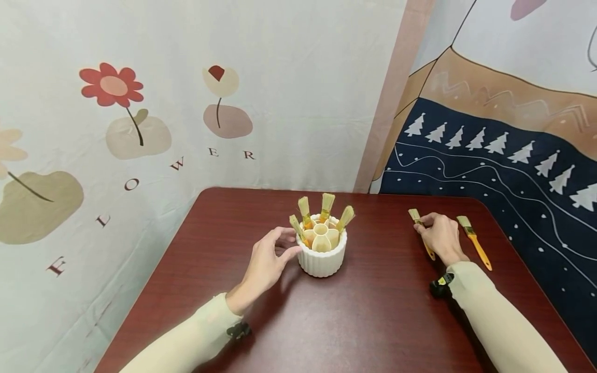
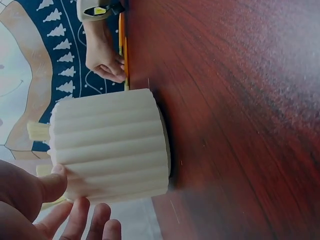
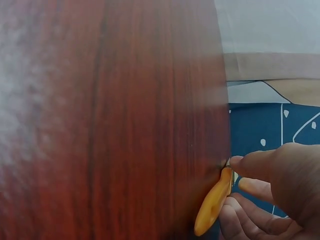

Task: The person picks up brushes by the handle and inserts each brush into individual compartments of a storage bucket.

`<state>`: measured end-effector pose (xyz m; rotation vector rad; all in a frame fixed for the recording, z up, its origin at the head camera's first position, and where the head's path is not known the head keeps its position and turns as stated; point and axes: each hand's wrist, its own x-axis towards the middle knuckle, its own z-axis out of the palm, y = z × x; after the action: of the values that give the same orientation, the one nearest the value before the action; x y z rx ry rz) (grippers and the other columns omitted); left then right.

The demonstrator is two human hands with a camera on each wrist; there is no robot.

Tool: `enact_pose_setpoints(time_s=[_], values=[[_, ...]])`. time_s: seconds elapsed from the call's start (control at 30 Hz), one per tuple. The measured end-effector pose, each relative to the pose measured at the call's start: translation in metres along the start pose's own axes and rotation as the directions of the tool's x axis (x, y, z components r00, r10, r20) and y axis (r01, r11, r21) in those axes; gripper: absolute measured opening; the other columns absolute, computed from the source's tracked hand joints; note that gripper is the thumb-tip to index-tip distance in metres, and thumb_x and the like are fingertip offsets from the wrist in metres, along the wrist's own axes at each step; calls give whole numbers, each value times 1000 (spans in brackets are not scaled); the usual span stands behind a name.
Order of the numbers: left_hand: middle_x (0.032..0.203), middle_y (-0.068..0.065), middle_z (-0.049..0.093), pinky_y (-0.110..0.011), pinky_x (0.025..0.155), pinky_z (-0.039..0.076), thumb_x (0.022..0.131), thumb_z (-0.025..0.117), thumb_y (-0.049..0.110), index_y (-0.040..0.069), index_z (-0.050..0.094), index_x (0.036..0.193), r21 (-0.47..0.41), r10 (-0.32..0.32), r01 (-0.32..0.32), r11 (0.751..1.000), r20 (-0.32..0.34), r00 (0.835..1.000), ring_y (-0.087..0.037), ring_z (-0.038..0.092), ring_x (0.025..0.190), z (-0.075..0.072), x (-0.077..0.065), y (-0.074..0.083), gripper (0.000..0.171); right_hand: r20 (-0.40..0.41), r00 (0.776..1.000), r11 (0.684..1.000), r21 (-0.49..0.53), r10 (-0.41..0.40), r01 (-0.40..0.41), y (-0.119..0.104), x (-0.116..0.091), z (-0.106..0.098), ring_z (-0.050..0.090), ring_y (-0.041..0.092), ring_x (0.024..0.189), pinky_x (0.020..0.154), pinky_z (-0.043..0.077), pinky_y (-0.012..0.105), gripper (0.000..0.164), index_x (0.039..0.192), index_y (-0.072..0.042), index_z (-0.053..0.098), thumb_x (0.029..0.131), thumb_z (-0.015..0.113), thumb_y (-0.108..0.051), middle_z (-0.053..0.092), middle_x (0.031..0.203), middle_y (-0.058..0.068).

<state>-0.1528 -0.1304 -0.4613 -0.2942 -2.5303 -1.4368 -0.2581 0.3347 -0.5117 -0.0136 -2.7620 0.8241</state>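
Note:
A white ribbed pot [image 1: 322,264] stands upright with a cream divided insert [image 1: 321,242]. Several paintbrushes [image 1: 328,206] lean in its outer compartments, bristles up. My left hand [image 1: 267,259] is at the pot's left side, its thumb touching the wall near the rim and the fingers spread beside it, as the left wrist view also shows. At the right of the table, my right hand [image 1: 440,235] pinches a paintbrush with a yellow handle [image 3: 212,205]. Its pale bristles [image 1: 413,213] point away from me, and the hand covers its middle.
Another yellow-handled paintbrush [image 1: 477,243] lies on the table just right of my right hand. The dark red-brown table [image 1: 368,321] ends at the back against a pale printed curtain [image 1: 303,129]. On the right hangs a navy cloth with white trees [image 1: 494,166].

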Motion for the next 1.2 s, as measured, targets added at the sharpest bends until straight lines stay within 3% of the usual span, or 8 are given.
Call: enact_pose_setpoints(time_s=[0.27, 0.4, 0.57, 0.67, 0.77, 0.8, 0.93, 1.2], values=[[118, -10, 87, -41, 95, 74, 101, 92, 13, 8, 80, 133, 12, 13, -13, 1000, -2, 1000, -27, 84, 108, -1, 4, -2, 34, 2, 1000, 1000, 11, 17, -17, 1, 4, -1, 75, 51, 101, 77, 62, 52, 34, 125, 12, 81, 106, 87, -15, 85, 113, 33], [119, -10, 86, -41, 96, 74, 103, 91, 16, 9, 80, 134, -13, 18, -18, 1000, 9, 1000, -28, 84, 110, -3, 3, -2, 34, 9, 1000, 1000, 23, 19, -19, 0, 6, -1, 76, 50, 99, 80, 63, 55, 33, 123, 12, 81, 106, 87, -15, 85, 111, 32], [119, -6, 86, -35, 90, 74, 106, 89, 31, 13, 79, 135, -68, 136, -137, 988, -14, 991, -21, 83, 107, 2, 6, -26, 36, 11, 1000, 999, 29, 22, -22, 1, 7, -1, 77, 51, 100, 91, 60, 67, 32, 122, 13, 80, 105, 86, -14, 85, 108, 32], [118, -6, 86, -33, 87, 74, 106, 89, 36, 14, 79, 135, -72, 175, -177, 982, -27, 984, -19, 83, 105, 4, 6, -33, 37, 18, 999, 999, 34, 37, -38, 1, 8, -1, 75, 52, 104, 92, 59, 68, 33, 123, 13, 80, 105, 86, -14, 85, 109, 32], [120, -6, 87, -38, 90, 75, 106, 90, 30, 12, 78, 137, -63, 133, -135, 989, -24, 991, -22, 84, 108, 3, 4, -27, 38, 27, 998, 998, 36, 59, -60, 0, 8, -1, 73, 53, 108, 89, 61, 65, 35, 124, 14, 80, 105, 86, -16, 85, 111, 32], [122, -9, 87, -44, 93, 75, 105, 90, 25, 10, 77, 137, -40, 91, -91, 995, -13, 996, -27, 85, 110, 0, 1, -15, 37, 29, 997, 997, 36, 66, -67, 0, 9, -1, 73, 54, 109, 89, 62, 65, 36, 125, 14, 80, 105, 86, -16, 85, 111, 32], [127, -11, 86, -51, 99, 74, 104, 91, 15, 7, 75, 138, 6, 6, -5, 1000, -15, 1000, -30, 84, 114, 0, -3, 1, 39, 35, 996, 996, 30, 87, -88, -1, 9, -2, 73, 55, 110, 93, 61, 68, 38, 123, 14, 80, 105, 86, -19, 86, 110, 31], [126, -8, 82, -56, 101, 71, 98, 98, 27, 8, 73, 135, 89, -33, 37, 995, -47, 998, -28, 81, 115, 5, -14, 10, 49, 46, 991, 992, 20, 127, -128, -1, 9, -2, 72, 56, 118, 107, 57, 73, 40, 122, 14, 80, 105, 87, -21, 86, 109, 31]])
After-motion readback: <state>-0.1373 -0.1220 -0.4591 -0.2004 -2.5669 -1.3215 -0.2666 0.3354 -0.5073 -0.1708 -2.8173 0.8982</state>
